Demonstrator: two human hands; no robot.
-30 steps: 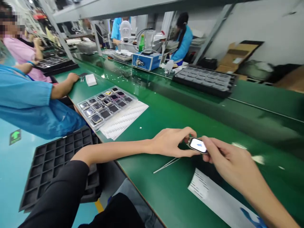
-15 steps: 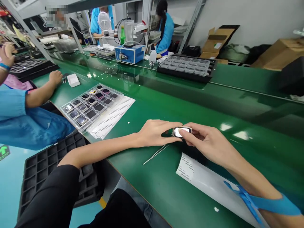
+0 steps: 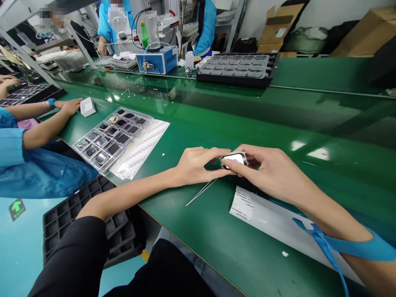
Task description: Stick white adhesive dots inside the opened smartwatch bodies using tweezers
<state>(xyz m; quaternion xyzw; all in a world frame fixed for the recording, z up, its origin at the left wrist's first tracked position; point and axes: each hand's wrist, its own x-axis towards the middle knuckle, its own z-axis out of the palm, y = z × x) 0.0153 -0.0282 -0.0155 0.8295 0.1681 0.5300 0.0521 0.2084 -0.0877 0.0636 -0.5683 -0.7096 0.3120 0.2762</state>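
Pinching watch [image 3: 235,157] with my left hand [image 3: 193,166] and right hand [image 3: 275,173]. Loose grip could drop it; lowering the left could knock tweezers [image 3: 201,192] off bench [image 3: 213,231]'s near edge.

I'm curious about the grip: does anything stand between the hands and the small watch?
Nothing visible does: the left hand and right hand both touch the watch directly, the right thumb over part of its lit screen. The tweezers lie on the green bench.

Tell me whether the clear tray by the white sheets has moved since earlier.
No. Against the edge of the green table, the clear tray keeps its place by the white sheets; the camera's view shifted.
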